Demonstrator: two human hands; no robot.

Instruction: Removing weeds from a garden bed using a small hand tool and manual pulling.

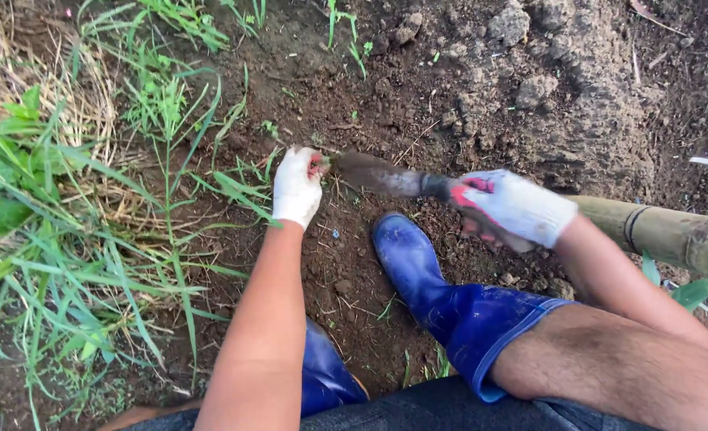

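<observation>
Soil-caked metal hand trowel with a dark handle (pixel 386 177): it lies nearly level just above the dug brown soil (pixel 450 88), blade pointing to your left, just ahead of your blue rubber boot (pixel 418 275). Judged from its look, it is stiff and fairly light, won't flex, and the mud on the blade adds a little weight and makes that end gritty and slick. Best hold looks like the handle end, where the grip is dry; the blade is no place for a firm grasp.

Your right hand (pixel 510 207), in a white work glove with red palm coating, is closed tight round the trowel's handle, fingers wrapped under, handle mostly hidden inside the fist.

Your left hand (pixel 298 185), same kind of glove, sits at the blade tip, fingers curled in a loose pinch. It touches the tip or something small at it; you cannot tell which, since the fingertips are tucked under.

Green grass and weeds (pixel 75 223) stand just left of that hand. A thick bamboo pole (pixel 673 235) lies behind your right wrist, apart from the trowel.
</observation>
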